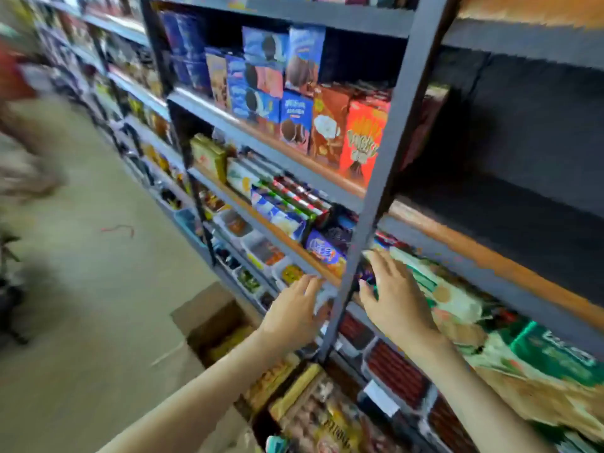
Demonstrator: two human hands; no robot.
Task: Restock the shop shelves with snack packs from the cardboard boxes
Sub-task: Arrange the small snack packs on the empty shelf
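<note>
A grey metal shelf rack (pixel 376 191) with wooden boards fills the view. My left hand (pixel 294 308) reaches toward the edge of a middle shelf, left of the grey upright, fingers spread and holding nothing. Right of the upright, my right hand (pixel 395 295) lies with fingers spread against a small dark purple snack pack (pixel 367 274) and the green and white packs (pixel 451 295); whether it grips anything is unclear. An open cardboard box (pixel 212 325) holding yellow packs stands on the floor below my left arm. A purple pack (pixel 325 251) sits at the shelf edge above my left hand.
Blue, brown and red biscuit boxes (pixel 294 103) line the upper shelf. The upper right bay (pixel 523 132) is dark. Clear tubs of sweets (pixel 258 250) sit on lower shelves. More packed snacks (pixel 313 416) lie below. A blurred person (pixel 19 125) stands in the aisle at far left.
</note>
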